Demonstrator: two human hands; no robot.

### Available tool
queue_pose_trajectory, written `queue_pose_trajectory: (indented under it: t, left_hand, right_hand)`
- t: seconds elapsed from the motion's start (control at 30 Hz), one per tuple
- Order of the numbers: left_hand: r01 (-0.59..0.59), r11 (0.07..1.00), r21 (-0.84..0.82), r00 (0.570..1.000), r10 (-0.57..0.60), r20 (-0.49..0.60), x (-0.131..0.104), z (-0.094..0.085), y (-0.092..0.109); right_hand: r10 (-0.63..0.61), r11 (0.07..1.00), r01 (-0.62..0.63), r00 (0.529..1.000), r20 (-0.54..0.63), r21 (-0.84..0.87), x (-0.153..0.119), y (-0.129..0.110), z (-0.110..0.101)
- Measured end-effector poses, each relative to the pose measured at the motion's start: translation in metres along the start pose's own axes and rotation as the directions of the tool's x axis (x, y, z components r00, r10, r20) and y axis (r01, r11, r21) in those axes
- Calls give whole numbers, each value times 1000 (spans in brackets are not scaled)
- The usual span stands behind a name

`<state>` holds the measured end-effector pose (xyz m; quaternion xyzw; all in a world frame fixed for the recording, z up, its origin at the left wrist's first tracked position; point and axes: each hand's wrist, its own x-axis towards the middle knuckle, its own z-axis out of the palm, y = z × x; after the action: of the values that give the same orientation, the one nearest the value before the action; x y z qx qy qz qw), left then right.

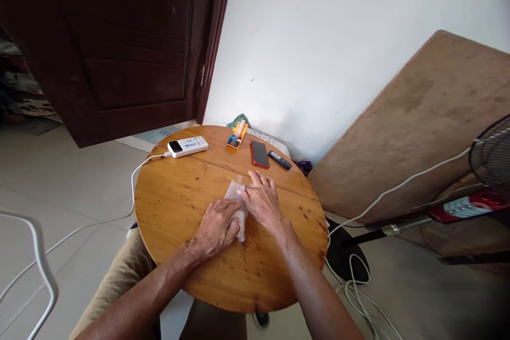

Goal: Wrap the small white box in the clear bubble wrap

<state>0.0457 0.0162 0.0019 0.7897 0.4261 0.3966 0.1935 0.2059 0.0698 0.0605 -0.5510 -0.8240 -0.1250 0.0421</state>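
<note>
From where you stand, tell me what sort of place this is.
Probably a room in a home: a round wooden table carrying a red-cased phone, a dark brown panelled door, and a standing fan.

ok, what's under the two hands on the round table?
A crumpled white tissue lies flat on the round wooden table. The left hand and right hand press on it. Its middle is covered, so anything wrapped inside cannot be seen.
</note>
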Motion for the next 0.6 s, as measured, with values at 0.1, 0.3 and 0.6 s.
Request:
queue_pose_trajectory:
  t: [0.1,0.3,0.6]
  left_hand:
    - [6,1000,0,1000,-6,6,0,0,0]
    - [-1,1000,4,1000,1,-8,-1,0,-1]
    - [3,1000,-3,1000,-3,4,0,-1,0]
  right_hand:
    - [46,999,-47,998,48,19,1,0,2]
    - [141,985,-137,990,-31,102,1,3,14]
    - [212,940,-163,967,-139,299,-11,9,34]
